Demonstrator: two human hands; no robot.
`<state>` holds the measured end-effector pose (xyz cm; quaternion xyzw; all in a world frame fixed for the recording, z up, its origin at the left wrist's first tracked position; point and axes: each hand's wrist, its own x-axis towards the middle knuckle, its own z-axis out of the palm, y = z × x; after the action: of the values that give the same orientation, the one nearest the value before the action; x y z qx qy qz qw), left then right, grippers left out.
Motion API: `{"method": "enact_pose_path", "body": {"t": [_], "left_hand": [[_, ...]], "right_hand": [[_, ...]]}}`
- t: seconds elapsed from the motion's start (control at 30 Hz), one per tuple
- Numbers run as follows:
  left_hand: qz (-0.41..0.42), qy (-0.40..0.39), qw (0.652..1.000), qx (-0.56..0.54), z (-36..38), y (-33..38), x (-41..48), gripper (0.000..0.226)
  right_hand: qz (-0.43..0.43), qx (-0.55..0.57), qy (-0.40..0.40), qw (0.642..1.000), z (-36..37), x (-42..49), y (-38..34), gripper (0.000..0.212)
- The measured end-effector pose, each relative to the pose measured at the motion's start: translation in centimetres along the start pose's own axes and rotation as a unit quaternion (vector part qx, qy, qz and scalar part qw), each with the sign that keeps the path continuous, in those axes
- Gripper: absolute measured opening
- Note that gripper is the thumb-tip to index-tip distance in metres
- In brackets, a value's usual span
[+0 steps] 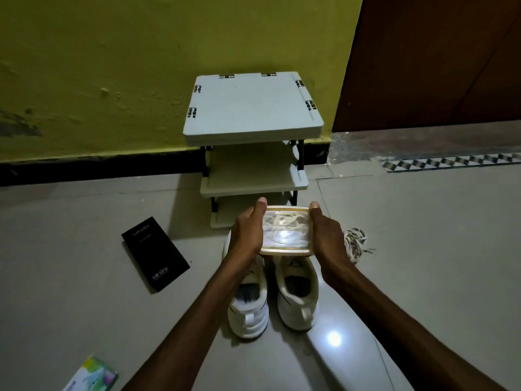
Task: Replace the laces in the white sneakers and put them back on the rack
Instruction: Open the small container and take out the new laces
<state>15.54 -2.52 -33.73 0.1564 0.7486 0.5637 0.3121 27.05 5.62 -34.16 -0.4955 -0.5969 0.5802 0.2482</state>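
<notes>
Forearms: both bare, they ran from the camera's edge toward the rack [251,108], drawing closer together as they neared it.
Left hand [244,235]: in front of the rack's lowest shelf, curled round the left end of a clear box [284,231], thumb laid on the box's rack-side edge.
Right hand [328,235]: also in front of the rack, clamped on the box's right end in the same way, so the two hands were apart with only the box between them.
Clear box: held in the air just before the rack's bottom shelf, cream-rimmed, its clear face toward the camera; glare blurred part of it.
New laces [282,221]: pale and flat, coiled inside the box (how many could not be told).
White sneakers [297,294]: a pair side by side on the floor in front of the rack, toes toward it, heels toward the camera, the toes hidden under the box and hands.
Patterned laces [354,241]: a loose bundle, white with dark flecks, on the floor before the rack and off to its right, just past the right hand.
Black carton [155,253]: flat on the floor in front of the rack, to its left, printed "vivo" and "120W".
Coloured packet [94,376]: on the floor well away from the rack, leftward, partly cut off by the frame.
Rack: three pale shelves on dark posts, backed against a yellow wall [112,66], a brown door [437,52] to its right.
</notes>
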Motion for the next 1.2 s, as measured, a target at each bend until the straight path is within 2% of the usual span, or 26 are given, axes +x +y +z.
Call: {"method": "enact_pose_path", "body": {"t": [0.1,0.17,0.27,0.37,0.47,0.63,0.9,1.07,1.13,1.2], "left_hand": [[-0.025,0.02,0.999,-0.044,-0.3,0.9,1.4,0.057],[-0.027,0.028,0.993,-0.116,-0.5,1.8,2.3,0.043],[0.01,0.03,0.983,-0.179,-0.5,3.2,3.4,0.017],[0.035,0.02,0.977,-0.207,-0.3,3.8,4.3,0.022],[0.037,0.007,0.982,-0.188,-0.3,3.7,4.6,0.029],[0.036,-0.001,0.984,-0.174,-1.1,2.9,4.9,0.017],[0.029,0.013,0.985,-0.172,-2.3,1.6,6.2,0.018],[0.053,0.016,0.995,-0.086,-3.1,0.0,5.8,0.017],[0.084,0.02,0.996,0.025,-3.7,-1.4,5.5,0.018],[0.087,0.019,0.984,0.156,-4.6,-3.3,4.6,0.018]], "right_hand": [[-0.05,-0.046,0.004,0.998,-0.5,1.0,-0.6,0.042],[-0.069,-0.054,0.02,0.996,-1.3,2.0,-1.6,0.029],[-0.027,0.029,-0.014,0.999,-2.3,3.6,-3.2,0.017],[0.019,0.079,-0.022,0.996,-1.7,5.0,-4.5,0.013],[0.058,0.128,-0.02,0.99,-0.2,6.7,-5.5,0.009],[0.083,0.15,-0.036,0.985,2.4,9.0,-6.9,0.01],[0.077,0.121,0.022,0.989,4.1,12.1,-6.0,0.015],[0.008,0.064,0.044,0.997,3.4,7.0,-3.2,0.014],[-0.051,-0.022,-0.02,0.998,3.4,4.2,-1.3,0.011],[-0.114,-0.162,-0.124,0.972,3.9,1.8,0.7,0.01]]}}
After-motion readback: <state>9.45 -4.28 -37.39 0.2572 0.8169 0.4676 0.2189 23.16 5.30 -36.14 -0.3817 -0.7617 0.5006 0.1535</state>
